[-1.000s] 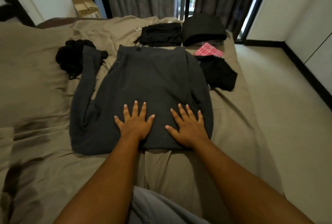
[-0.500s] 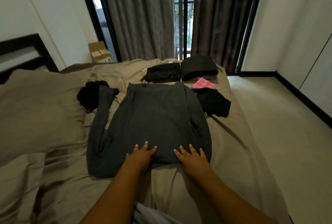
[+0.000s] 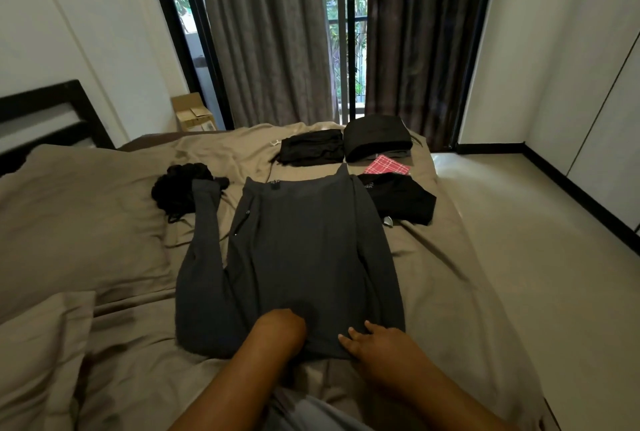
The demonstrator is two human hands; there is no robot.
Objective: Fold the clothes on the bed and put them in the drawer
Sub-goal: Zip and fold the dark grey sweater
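Sweater: a dark grey long-sleeved sweater (image 3: 294, 257) lies flat in the middle of the bed (image 3: 450, 292), neck end away from the person, hem nearest them.
Sleeves: one sleeve stretches out on the left side, its cuff up beside a black bundle (image 3: 180, 188); the other is folded in along the right edge of the body.
Left hand: the left hand (image 3: 277, 326) is at the hem, left of centre; its fingers are out of sight at the fabric, so it cannot be told whether it grips or only presses.
Right hand: the right hand (image 3: 377, 344) rests on the hem at the right corner, thumb and fingers lightly bent and lying on top of the cloth, holding nothing.
Folded clothes: at the far end of the bed lie a flat black folded piece (image 3: 311, 150) and, just right of it, a thicker black folded stack (image 3: 377, 136).
Red cloth: a red checked cloth (image 3: 388, 166) sits between that stack and a black garment (image 3: 401, 202), which lies just beside the sweater's right shoulder.
Pillows: tan pillows (image 3: 79, 216) lie on the left of the bed.
Room: grey curtains (image 3: 270, 32) hang past the bed, with a cardboard box (image 3: 194, 114) on the floor at their left.
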